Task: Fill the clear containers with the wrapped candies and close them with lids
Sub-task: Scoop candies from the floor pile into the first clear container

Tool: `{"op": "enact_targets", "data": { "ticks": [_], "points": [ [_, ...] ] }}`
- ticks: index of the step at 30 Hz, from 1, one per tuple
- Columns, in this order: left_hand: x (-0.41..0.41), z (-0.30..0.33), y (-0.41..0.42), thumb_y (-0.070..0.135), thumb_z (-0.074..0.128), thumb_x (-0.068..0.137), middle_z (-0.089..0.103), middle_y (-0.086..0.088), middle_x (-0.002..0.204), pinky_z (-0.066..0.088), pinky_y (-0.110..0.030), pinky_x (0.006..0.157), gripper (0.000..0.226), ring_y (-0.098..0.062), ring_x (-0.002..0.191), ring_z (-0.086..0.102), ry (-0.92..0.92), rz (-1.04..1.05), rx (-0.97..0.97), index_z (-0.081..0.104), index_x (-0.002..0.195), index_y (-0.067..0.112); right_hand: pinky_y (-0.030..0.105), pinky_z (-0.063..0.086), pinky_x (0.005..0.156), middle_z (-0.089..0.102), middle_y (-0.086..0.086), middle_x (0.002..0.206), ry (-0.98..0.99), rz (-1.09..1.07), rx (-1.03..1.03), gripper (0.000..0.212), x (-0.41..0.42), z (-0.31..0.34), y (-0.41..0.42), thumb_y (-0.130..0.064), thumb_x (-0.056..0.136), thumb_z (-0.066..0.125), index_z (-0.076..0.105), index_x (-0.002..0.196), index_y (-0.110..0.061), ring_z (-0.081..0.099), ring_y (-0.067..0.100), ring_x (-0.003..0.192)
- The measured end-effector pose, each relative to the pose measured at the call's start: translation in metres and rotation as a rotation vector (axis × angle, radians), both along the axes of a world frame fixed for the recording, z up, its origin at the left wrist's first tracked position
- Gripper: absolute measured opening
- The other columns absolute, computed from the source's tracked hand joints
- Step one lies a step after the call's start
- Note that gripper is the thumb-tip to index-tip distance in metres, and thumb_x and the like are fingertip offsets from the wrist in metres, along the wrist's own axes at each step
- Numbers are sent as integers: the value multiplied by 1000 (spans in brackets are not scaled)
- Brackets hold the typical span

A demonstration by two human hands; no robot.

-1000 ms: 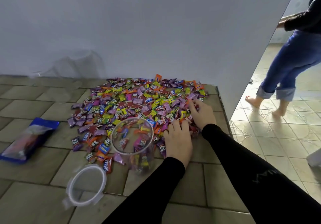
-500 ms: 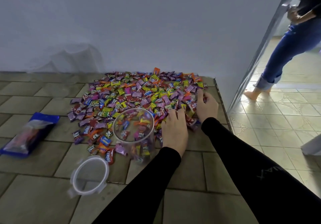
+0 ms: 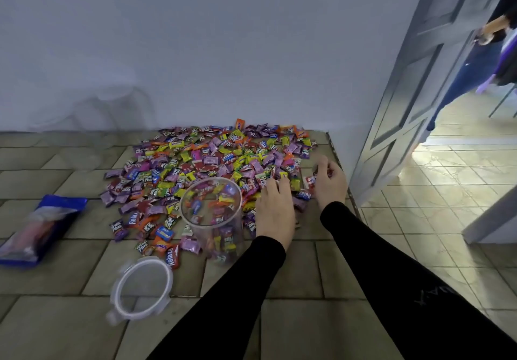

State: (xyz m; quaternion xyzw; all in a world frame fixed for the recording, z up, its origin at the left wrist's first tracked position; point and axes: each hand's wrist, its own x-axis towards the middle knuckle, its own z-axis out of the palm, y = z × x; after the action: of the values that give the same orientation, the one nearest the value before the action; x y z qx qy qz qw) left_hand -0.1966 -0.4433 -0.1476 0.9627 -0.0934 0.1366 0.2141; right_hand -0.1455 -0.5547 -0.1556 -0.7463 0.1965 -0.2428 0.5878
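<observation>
A wide pile of wrapped candies [image 3: 207,161] in purple, yellow, orange and red lies on the tiled surface against the wall. In front of it stands a clear round container [image 3: 211,214], open at the top and partly filled with candies. Its clear lid [image 3: 141,289] lies flat to the front left. My left hand [image 3: 275,211] rests palm down on candies at the pile's front right edge, right of the container. My right hand [image 3: 328,180] is at the pile's right edge, fingers curled around a few candies.
A blue packet [image 3: 42,228] lies at the left. Faint clear containers [image 3: 112,108] stand against the wall at the back left. The tiled surface ends at an edge [image 3: 340,169] just right of my right hand. Beyond it are a grey door [image 3: 419,80] and another person [image 3: 492,27].
Both hands have shifted right along the pile's front edge and my right hand's fingers have curled in over candies. The other person has gone behind the door.
</observation>
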Motion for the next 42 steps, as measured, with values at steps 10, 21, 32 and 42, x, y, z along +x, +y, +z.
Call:
{"op": "enact_targets", "data": {
  "ticks": [10, 21, 32, 42],
  "points": [
    [-6, 21, -2, -1, 34, 97, 46, -12, 118, 35, -27, 73, 32, -24, 96, 47, -27, -16, -37, 43, 126, 9, 22, 37, 58, 53, -3, 69, -11, -52, 91, 35, -25, 17, 0, -38, 100, 43, 60, 81, -13, 46, 10, 65],
    [-20, 85, -3, -13, 34, 89, 42, -13, 125, 40, -30, 84, 48, -24, 104, 44, -101, -106, -261, 40, 133, 4, 13, 27, 41, 37, -2, 56, -96, -95, 153, 44, -40, 62, 19, -33, 101, 41, 40, 60, -17, 33, 8, 51],
    [-29, 133, 50, -1, 38, 98, 48, -7, 108, 37, -12, 61, 22, -6, 77, 43, -105, -131, -584, 49, 114, 10, 25, 24, 48, 31, -9, 48, -208, -16, 421, 44, -46, 109, 73, -38, 98, 45, 40, 58, -19, 28, 11, 47],
    [-31, 126, 130, 11, 51, 98, 62, -5, 107, 49, -22, 69, 26, -11, 83, 59, 25, -159, -877, 49, 123, 20, 28, 43, 62, 55, 0, 101, -158, 106, 622, 45, -56, 123, 123, -54, 92, 47, 59, 115, -17, 49, 20, 89]
  ]
}}
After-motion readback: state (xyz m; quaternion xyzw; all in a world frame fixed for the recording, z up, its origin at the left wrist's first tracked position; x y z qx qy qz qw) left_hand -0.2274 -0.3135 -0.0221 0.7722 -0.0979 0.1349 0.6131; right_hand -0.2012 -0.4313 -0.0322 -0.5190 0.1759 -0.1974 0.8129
